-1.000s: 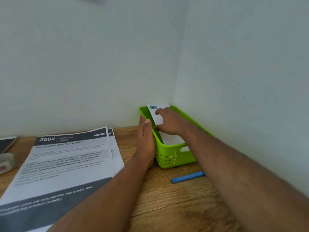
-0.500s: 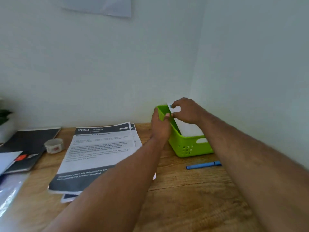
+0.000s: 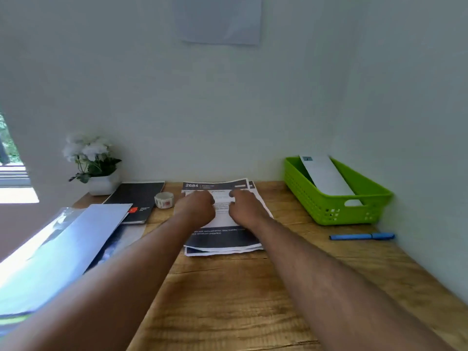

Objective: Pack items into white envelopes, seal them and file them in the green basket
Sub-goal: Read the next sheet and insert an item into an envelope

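A white envelope [image 3: 326,176] with a small stamp at its top leans inside the green basket [image 3: 336,211] in the back right corner of the wooden desk. Both hands are away from the basket. My left hand [image 3: 196,206] and my right hand [image 3: 247,207] hover side by side over a stack of printed sheets [image 3: 222,239] headed "2684" at the middle of the desk. Their fingers are loosely curled down toward the top sheet. Motion blur hides whether the fingertips touch the paper. Neither hand holds anything.
A blue pen [image 3: 362,236] lies in front of the basket. A roll of stickers [image 3: 164,199] and a black notebook [image 3: 136,198] sit left of the sheets. Shiny plastic sleeves [image 3: 58,244] overhang the desk's left side. A potted white flower [image 3: 93,163] stands at the back left.
Both hands let go of the envelope, left it in the basket, and moved left to the printed sheets. The camera turned left and now faces the back wall.
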Motion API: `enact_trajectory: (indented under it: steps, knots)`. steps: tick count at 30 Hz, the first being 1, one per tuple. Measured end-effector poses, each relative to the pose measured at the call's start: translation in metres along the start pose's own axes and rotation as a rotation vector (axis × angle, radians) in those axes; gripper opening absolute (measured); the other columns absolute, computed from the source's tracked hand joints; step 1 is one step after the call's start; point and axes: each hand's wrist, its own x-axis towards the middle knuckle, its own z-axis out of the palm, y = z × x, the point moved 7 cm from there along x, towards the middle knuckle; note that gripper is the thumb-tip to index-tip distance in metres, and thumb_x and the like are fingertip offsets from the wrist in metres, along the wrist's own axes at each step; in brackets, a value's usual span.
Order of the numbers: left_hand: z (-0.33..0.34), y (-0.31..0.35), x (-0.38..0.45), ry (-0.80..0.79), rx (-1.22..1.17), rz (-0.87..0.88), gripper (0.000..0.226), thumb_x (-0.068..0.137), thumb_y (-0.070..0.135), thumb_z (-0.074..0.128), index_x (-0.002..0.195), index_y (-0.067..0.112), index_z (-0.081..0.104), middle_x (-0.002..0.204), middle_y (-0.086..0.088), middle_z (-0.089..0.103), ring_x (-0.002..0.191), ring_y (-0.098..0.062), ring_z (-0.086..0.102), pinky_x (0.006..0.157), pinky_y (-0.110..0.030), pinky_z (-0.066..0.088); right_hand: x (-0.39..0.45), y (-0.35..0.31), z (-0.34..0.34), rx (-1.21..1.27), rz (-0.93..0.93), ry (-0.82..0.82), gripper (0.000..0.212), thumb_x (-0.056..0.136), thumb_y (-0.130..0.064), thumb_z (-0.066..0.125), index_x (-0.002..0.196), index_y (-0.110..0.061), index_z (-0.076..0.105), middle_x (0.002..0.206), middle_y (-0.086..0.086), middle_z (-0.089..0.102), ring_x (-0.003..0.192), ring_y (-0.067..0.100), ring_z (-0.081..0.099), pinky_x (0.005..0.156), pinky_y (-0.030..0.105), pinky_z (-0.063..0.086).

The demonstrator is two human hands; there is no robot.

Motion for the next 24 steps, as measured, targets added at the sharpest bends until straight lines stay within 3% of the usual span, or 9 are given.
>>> enact_trajectory:
  steps: [5,9,12,14,19,24]
  knots:
    - [0.009,-0.017,0.005,-0.013,-0.110,0.014,0.029,0.090,0.031,0.056,0.110,0.016,0.071,0.122,-0.006,0.066,0.113,-0.025,0.059,0.096,-0.033,0.048,0.002,0.004,0.024,-0.154,0.002,0.000,0.029,0.094,-0.020,0.045,0.118,-0.010,0.056,0.121,0.015,0.055,0.110,0.033,0.053,0.088,0.037,0.045]
    - [0.014,-0.019,0.018,-0.019,-0.094,0.042,0.034,0.088,0.043,0.059,0.113,0.023,0.069,0.125,-0.008,0.062,0.114,-0.027,0.056,0.097,-0.036,0.047,0.005,0.017,0.018,-0.229,-0.063,0.040,0.026,0.095,-0.025,0.044,0.111,-0.012,0.060,0.113,0.012,0.058,0.103,0.031,0.056,0.084,0.037,0.047]
    - [0.012,-0.033,0.029,0.044,-0.187,-0.009,0.032,0.087,0.047,0.062,0.105,0.022,0.071,0.118,-0.006,0.066,0.108,-0.024,0.059,0.092,-0.033,0.047,0.003,0.021,0.014,-0.261,-0.107,0.069,0.025,0.095,-0.027,0.043,0.109,-0.013,0.060,0.112,0.011,0.059,0.102,0.031,0.056,0.081,0.036,0.046]
    - [0.015,-0.045,0.033,0.117,-0.215,-0.067,0.034,0.084,0.048,0.064,0.108,0.025,0.069,0.125,-0.009,0.061,0.117,-0.027,0.053,0.098,-0.035,0.043,0.002,0.023,0.014,-0.257,-0.119,0.069,0.024,0.095,-0.028,0.045,0.108,-0.012,0.058,0.111,0.011,0.059,0.101,0.031,0.057,0.080,0.036,0.046]
    - [0.022,-0.055,0.042,0.118,-0.227,-0.107,0.068,0.083,0.049,0.062,0.143,0.027,0.039,0.144,-0.010,0.046,0.134,-0.032,0.038,0.109,-0.044,0.033,0.002,0.025,0.007,-0.233,-0.133,0.067,0.023,0.093,-0.033,0.051,0.105,-0.016,0.059,0.109,0.008,0.059,0.101,0.029,0.057,0.081,0.037,0.048]
    - [0.022,-0.050,0.043,0.105,-0.252,-0.076,0.089,0.084,0.044,0.067,0.153,0.028,0.012,0.153,-0.007,0.036,0.139,-0.033,0.033,0.115,-0.047,0.023,0.004,0.021,0.003,-0.279,-0.162,0.048,0.023,0.093,-0.037,0.051,0.103,-0.017,0.059,0.107,0.005,0.060,0.099,0.025,0.057,0.078,0.035,0.046]
